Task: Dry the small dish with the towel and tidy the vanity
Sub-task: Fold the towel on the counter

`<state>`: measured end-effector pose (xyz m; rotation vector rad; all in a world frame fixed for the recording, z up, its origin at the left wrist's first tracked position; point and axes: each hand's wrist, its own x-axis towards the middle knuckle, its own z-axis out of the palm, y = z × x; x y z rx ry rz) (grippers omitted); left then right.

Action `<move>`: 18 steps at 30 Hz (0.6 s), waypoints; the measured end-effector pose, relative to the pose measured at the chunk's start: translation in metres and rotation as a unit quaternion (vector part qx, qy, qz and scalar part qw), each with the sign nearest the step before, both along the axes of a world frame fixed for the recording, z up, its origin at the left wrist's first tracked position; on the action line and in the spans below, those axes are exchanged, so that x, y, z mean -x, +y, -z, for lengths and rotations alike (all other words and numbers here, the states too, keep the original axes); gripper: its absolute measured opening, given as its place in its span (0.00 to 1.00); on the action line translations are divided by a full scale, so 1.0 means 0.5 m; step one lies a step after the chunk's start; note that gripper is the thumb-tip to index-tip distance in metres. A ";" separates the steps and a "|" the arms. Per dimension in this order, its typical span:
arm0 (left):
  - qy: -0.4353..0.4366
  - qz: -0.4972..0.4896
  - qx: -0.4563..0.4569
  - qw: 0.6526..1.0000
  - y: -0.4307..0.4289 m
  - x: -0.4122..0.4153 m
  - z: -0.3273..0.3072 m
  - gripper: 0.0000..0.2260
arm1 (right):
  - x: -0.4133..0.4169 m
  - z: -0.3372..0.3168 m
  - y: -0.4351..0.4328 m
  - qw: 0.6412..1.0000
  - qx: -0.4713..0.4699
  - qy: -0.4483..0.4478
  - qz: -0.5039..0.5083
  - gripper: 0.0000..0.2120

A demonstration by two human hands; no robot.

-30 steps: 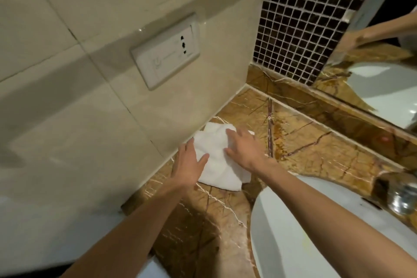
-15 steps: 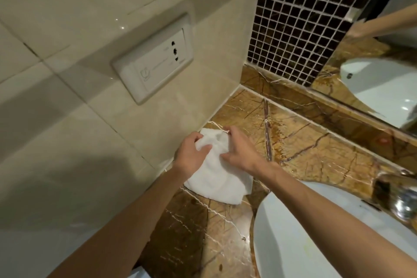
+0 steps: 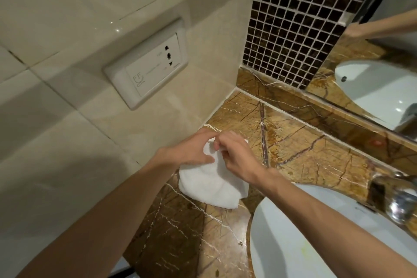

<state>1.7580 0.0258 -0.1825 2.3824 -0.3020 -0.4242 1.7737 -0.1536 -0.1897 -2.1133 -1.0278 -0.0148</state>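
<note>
white basin (image 3: 293, 244) nearest, at vanity's front right edge. white towel (image 3: 212, 185) lies on marble vanity (image 3: 304, 156) along left wall edge, just beside basin rim. left hand (image 3: 191, 151) and right hand (image 3: 237, 158) both pinch its bunched far end, fingers curled into cloth. towel likely light, soft, floppy; best taken by corners or folded edge. small dish not in view. faucet (image 3: 397, 201) far right; socket plate (image 3: 146, 70) on wall beyond.

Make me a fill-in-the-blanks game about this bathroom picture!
1. The left hand and right hand both grip a ____ towel.
2. The towel lies on the marble counter, to the ____ of the sink.
3. The wall socket sits ____ the towel.

Missing words: white; left; above
</note>
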 end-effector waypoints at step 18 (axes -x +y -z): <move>-0.070 -0.121 -0.008 0.990 0.019 0.015 -0.005 0.11 | -0.051 -0.025 -0.032 0.980 0.169 0.046 0.099 0.10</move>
